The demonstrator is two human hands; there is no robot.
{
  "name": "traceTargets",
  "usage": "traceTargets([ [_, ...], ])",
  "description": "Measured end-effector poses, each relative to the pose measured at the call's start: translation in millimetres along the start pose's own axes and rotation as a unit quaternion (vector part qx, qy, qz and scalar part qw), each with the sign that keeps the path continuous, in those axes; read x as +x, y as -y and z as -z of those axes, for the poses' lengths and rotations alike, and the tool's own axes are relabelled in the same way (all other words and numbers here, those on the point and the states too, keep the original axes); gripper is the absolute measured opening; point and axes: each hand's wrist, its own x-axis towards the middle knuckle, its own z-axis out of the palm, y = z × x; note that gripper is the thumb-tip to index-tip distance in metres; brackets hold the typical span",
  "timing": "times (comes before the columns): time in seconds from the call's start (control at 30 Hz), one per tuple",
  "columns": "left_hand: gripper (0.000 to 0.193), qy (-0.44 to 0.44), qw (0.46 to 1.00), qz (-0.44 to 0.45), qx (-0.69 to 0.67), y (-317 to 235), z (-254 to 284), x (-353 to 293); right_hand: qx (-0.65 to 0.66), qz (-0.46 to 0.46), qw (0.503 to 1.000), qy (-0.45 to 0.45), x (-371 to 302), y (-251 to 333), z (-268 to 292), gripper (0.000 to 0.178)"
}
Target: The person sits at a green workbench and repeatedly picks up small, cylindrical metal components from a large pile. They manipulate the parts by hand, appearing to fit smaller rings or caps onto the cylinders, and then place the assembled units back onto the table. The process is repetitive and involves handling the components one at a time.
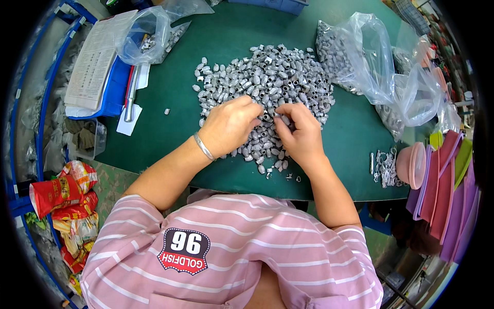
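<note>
grey pieces [272, 80] lie beneath left hand [230, 126] and right hand [304, 136], whose half-hidden grip i cannot tell.

Small dull-grey, hollow, barrel-shaped pieces [296, 77] in a loose heap, at all angles, on a green tabletop [355, 154].

- Seven o'clock: the striped shirt [231, 216] bears a patch [183, 251], an upside-down white number on black, white lettering on red.
- Ten o'clock: printed sheet [95, 62], rows too small to read.
- Between eight and nine: red packet [57, 195], yellow lettering.
</note>
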Motion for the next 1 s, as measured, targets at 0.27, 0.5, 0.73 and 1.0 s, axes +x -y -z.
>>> traceTargets([
  [0.27,0.018,0.029,0.999,-0.019,0.025,1.2,1.5,2.8,0.34,-0.137,0.93,0.014,-13.4,5.8,5.8,0.019],
  [0.5,0.018,0.036,0.999,-0.034,0.021,1.4,0.7,5.7,0.655,-0.285,0.697,0.06,-20.0,8.9,9.6,0.019],
  [0.73,0.014,0.006,0.997,-0.033,-0.073,4.5,0.0,9.2,0.795,-0.362,0.484,0.053,-25.5,3.6,5.5,0.015],
  [1.0,0.013,-0.079,0.959,-0.015,-0.271,-13.1,0.1,-4.0,0.839,-0.368,0.398,0.053,-29.0,1.0,4.8,0.017],
])
